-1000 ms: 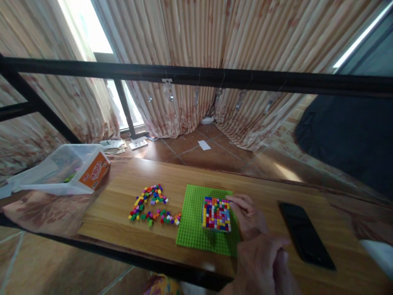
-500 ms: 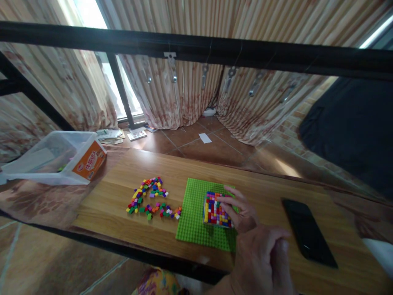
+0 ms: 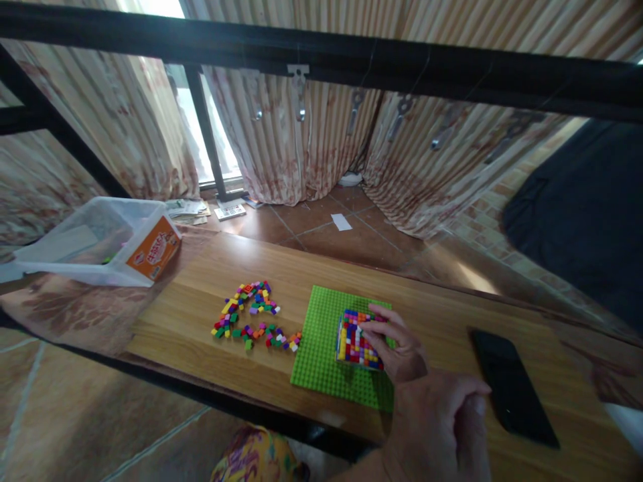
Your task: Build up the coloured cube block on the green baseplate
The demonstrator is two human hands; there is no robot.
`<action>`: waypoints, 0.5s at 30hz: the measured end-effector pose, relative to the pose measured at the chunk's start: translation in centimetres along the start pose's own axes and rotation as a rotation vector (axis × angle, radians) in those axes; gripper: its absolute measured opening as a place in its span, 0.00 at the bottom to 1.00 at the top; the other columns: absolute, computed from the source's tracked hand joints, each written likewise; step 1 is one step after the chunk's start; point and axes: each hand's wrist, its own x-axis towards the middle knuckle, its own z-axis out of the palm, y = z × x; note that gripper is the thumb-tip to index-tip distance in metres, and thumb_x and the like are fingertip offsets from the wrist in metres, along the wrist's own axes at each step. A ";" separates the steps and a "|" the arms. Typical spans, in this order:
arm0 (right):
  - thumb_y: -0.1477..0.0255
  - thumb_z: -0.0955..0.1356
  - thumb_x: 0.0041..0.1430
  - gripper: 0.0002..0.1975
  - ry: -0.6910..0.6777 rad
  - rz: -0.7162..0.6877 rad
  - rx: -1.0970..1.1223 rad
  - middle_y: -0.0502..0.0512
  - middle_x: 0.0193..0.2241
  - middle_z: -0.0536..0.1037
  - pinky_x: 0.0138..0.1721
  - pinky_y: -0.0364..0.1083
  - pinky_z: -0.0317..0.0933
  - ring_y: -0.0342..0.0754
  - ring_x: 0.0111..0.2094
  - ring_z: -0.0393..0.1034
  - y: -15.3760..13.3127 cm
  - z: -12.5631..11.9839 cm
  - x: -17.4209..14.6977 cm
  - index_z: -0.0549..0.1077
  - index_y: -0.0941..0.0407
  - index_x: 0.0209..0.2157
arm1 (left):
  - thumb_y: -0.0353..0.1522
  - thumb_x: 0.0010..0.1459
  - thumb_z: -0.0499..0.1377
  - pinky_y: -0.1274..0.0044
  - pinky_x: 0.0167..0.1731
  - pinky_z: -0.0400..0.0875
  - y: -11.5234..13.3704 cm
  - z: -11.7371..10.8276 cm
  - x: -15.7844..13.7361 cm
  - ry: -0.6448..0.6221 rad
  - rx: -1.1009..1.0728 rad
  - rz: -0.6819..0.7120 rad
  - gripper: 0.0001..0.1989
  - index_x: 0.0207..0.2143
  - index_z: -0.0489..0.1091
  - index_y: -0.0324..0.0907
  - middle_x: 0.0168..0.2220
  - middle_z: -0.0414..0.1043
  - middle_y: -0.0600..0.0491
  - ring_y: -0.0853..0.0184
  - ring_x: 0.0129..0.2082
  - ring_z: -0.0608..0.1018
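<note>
Brick block (image 3: 350,345) sits on the green baseplate (image 3: 316,338), just left of my right hand (image 3: 402,348); its fingers, at the corner a second ago, now reach across the top. Whether that grip or my left hand (image 3: 435,416) closes, I cannot tell.

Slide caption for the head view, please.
One hand at a multicoloured brick block, green baseplate beneath, loose bricks to the left, phone to the right.

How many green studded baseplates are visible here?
1. The green baseplate lies on the wooden tabletop, between the loose bricks and the black phone, its right side partly covered. The plastic box's contents are unclear, so another could be hidden there.
</note>
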 end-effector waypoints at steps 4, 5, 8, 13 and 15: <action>0.63 0.72 0.55 0.07 0.016 0.000 0.018 0.56 0.48 0.79 0.53 0.56 0.67 0.55 0.50 0.74 0.0 0.1 -0.1 0.84 0.47 0.34 | 0.29 0.64 0.52 0.76 0.35 0.73 0.1 0.1 -0.1 0.004 -0.008 -0.013 0.13 0.42 0.76 0.39 0.33 0.79 0.46 0.67 0.31 0.78; 0.63 0.72 0.55 0.08 0.017 0.006 0.026 0.56 0.48 0.79 0.53 0.56 0.67 0.55 0.50 0.74 0.0 0.1 -0.1 0.84 0.47 0.34 | 0.29 0.64 0.52 0.76 0.35 0.73 0.1 0.1 0.0 0.002 -0.011 -0.017 0.13 0.42 0.76 0.40 0.33 0.79 0.46 0.67 0.31 0.78; 0.61 0.73 0.54 0.10 0.016 0.026 0.046 0.57 0.50 0.79 0.54 0.56 0.66 0.56 0.52 0.73 0.1 -0.2 0.0 0.84 0.48 0.36 | 0.28 0.63 0.52 0.76 0.35 0.73 0.2 0.1 0.1 0.008 -0.006 -0.017 0.13 0.41 0.77 0.39 0.32 0.79 0.47 0.66 0.31 0.79; 0.59 0.70 0.57 0.14 0.005 0.135 0.083 0.57 0.52 0.78 0.57 0.57 0.63 0.57 0.55 0.70 0.4 -0.9 0.2 0.82 0.49 0.42 | 0.28 0.64 0.52 0.77 0.32 0.73 0.2 -0.3 0.1 -0.078 -0.008 -0.041 0.13 0.42 0.76 0.36 0.32 0.80 0.44 0.66 0.29 0.79; 0.57 0.69 0.58 0.17 0.024 0.217 0.122 0.56 0.51 0.79 0.54 0.54 0.65 0.56 0.53 0.72 0.3 -0.9 0.2 0.81 0.49 0.44 | 0.28 0.64 0.52 0.77 0.33 0.73 0.1 -0.4 0.1 -0.102 -0.007 -0.062 0.14 0.43 0.76 0.36 0.33 0.80 0.44 0.66 0.29 0.80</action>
